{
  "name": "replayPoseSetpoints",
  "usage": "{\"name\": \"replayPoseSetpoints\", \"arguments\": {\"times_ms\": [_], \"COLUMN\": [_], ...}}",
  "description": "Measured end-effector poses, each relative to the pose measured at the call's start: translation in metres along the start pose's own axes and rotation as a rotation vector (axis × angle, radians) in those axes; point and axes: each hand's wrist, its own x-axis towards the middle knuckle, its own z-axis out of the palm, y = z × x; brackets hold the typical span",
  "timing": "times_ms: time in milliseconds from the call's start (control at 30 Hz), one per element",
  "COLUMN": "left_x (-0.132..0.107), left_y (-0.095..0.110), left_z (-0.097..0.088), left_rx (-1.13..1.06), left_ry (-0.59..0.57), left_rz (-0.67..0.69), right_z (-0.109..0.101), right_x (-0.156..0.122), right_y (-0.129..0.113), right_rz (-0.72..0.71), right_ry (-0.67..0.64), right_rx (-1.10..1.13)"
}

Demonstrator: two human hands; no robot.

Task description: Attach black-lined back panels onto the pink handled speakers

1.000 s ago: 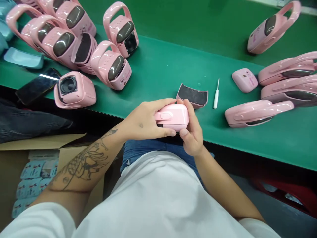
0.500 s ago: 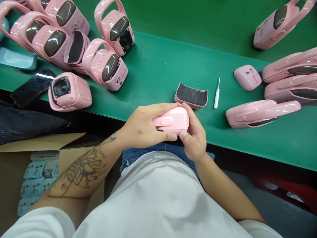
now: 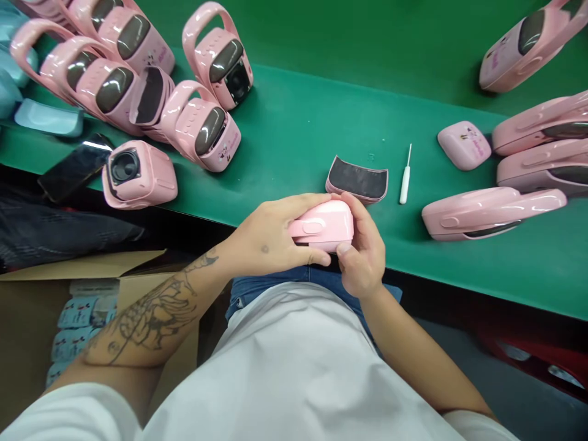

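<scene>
Both hands hold one pink speaker body at the near edge of the green table. My left hand wraps over its left side, fingers closed on it. My right hand grips its right end, thumb pressed against the lower edge. Just beyond the speaker lies a small stack of pink curved panels with dark mesh. A thin white tool lies to the right of that stack.
Several pink handled speakers crowd the table's far left, one speaker body showing its round driver. More pink units lie at the right, with a small pink shell. A dark phone lies left. A cardboard box stands below.
The speaker body has turned slightly between my hands; both hands keep their hold. The view shifted a little.
</scene>
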Motion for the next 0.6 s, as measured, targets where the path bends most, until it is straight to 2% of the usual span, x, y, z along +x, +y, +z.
{"name": "replayPoseSetpoints", "arguments": {"times_ms": [67,167,333,600], "left_x": [0.001,0.001,-0.003,-0.004], "left_y": [-0.004,-0.011,-0.019,-0.021], "left_z": [-0.005,-0.004,0.007,0.017], "left_rx": [0.02,-0.065,-0.245,-0.378], "left_ry": [-0.03,0.034,0.116,0.167], "left_rz": [0.001,-0.01,-0.019,-0.068], "right_z": [-0.006,-0.006,0.007,0.023], "right_x": [0.002,0.004,0.003,0.002], "right_y": [0.001,0.001,-0.003,-0.001], "right_rz": [0.007,0.019,-0.028,0.023], "right_ry": [-0.017,0.002,0.046,0.151], "right_rx": [0.03,0.071,-0.038,-0.126]}}
